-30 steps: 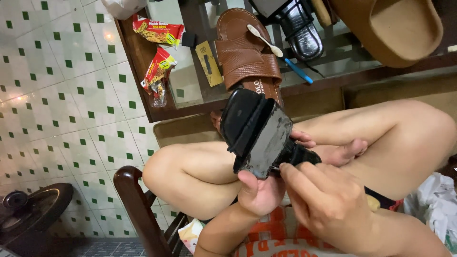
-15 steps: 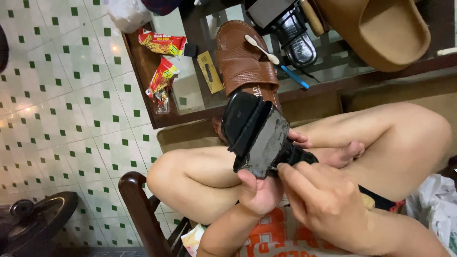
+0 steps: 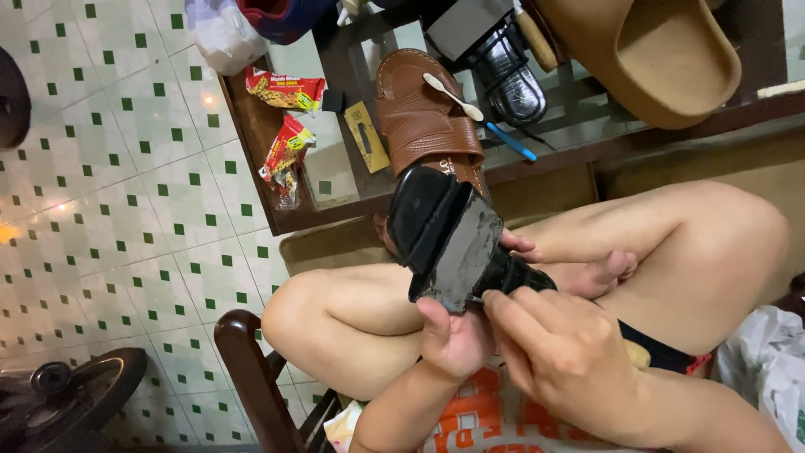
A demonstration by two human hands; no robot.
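Observation:
A black shoe [image 3: 449, 239] is held sole-up above my crossed legs, its grey worn sole partly peeled from the black heel. My left hand [image 3: 453, 340] grips the shoe from below, thumb on the sole's near edge. My right hand [image 3: 562, 356] holds the shoe's upper beside it, fingers pressing at the sole's edge. Other fingers show behind the shoe on its far side.
A glass-topped wooden table [image 3: 335, 180] ahead carries a brown sandal [image 3: 423, 113], a tan slide [image 3: 646, 50], a black shiny shoe [image 3: 511, 80], snack packets [image 3: 285, 117], a white spoon and a blue pen. A wooden chair arm [image 3: 251, 377] and a fan [image 3: 59, 403] stand left on the tiled floor.
Both hands keep their grip on the shoe; the view has shifted slightly, with the table sitting a little higher in the frame.

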